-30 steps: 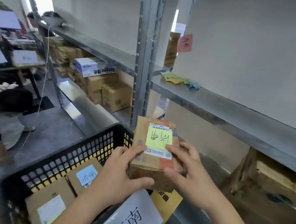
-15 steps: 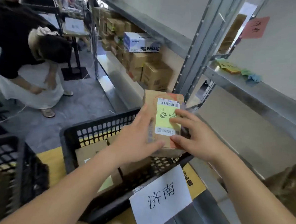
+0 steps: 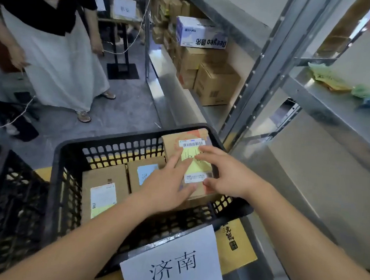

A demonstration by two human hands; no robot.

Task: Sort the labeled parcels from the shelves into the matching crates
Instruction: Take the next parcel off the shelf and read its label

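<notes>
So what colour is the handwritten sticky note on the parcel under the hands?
Yellow-green, stuck on the parcel's top face; the note shows best in the head view.

In front of me the black lattice-walled plastic crate point(image 3: 69, 176) sits on flattened yellow cardboard point(image 3: 236, 247), a white paper sign point(image 3: 172, 266) with black handwritten characters hanging at its near wall. Another black plastic crate point(image 3: 9, 205) stands just beside it on my left. The grey concrete floor point(image 3: 125, 110) stretches beyond. On the low metal shelf point(image 3: 162, 73) brown cardboard boxes point(image 3: 215, 83) are stacked, a white printed carton point(image 3: 199, 32) on top.
</notes>
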